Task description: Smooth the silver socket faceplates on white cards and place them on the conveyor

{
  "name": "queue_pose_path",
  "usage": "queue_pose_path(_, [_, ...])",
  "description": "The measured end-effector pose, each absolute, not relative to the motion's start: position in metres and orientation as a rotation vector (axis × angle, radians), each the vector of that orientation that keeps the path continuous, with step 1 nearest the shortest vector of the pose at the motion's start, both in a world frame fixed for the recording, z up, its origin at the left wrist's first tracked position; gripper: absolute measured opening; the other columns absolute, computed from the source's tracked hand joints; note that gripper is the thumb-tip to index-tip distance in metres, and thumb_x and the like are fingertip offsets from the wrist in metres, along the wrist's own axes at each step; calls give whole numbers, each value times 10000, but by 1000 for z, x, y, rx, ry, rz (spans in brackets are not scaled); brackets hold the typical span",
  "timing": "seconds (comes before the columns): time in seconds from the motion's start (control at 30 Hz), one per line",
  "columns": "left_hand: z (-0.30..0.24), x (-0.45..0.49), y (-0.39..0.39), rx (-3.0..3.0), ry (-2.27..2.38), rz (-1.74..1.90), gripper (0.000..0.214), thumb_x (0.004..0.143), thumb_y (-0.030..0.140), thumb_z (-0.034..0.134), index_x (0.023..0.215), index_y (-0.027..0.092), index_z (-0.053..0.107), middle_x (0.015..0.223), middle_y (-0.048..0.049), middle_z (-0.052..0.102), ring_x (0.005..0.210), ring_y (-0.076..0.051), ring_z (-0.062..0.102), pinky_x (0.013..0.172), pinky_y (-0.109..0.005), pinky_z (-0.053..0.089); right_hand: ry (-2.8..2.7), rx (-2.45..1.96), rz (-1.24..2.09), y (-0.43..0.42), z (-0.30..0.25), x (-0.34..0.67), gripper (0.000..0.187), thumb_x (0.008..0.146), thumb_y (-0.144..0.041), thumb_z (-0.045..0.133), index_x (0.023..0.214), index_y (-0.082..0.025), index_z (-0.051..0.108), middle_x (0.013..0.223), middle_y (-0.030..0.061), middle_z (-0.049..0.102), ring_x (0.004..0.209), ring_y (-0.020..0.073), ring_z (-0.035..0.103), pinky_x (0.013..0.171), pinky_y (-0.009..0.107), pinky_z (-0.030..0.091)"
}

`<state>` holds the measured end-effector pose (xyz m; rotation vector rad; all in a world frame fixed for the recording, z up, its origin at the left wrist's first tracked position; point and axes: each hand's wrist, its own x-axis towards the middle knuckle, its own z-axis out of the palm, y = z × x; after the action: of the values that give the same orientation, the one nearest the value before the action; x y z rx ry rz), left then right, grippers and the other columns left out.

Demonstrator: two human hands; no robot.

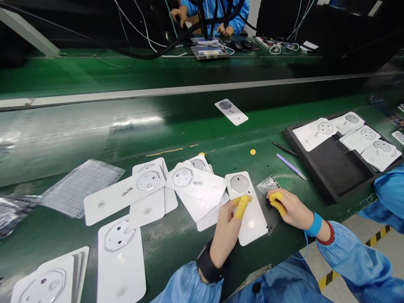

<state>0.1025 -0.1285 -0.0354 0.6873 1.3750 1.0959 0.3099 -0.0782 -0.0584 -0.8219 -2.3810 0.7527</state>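
Observation:
My left hand [227,223] rests on a white rectangular plate [249,210] with a round silver disc near its top. Its yellow-capped fingers press the plate just below the disc. My right hand [288,208], also with yellow finger cots, lies beside the plate on a clear plastic sheet of small dark parts [268,187]. Its fingers are curled and pinched together; what they hold is too small to make out.
Several more white plates [148,189] lie fanned out to the left, one [231,111] alone farther back. A black tray [334,164] with several plates sits right, tweezers [292,167] beside it. Another person in blue works at the far bench [217,17]. A co-worker's sleeve [389,191] is at right.

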Motion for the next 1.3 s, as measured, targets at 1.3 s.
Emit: queue_pose_path(1.3, [-16,107,-167,706,1224,1175,515,822,340,663,1314,266,530,1160,-101,672,1013,-298,656,847,-378,545,-2464,-656,-10,-96,-7,267,239,869,-91,498,1056,-116,643,1151,177,672,1129,262,613,978,488,512])
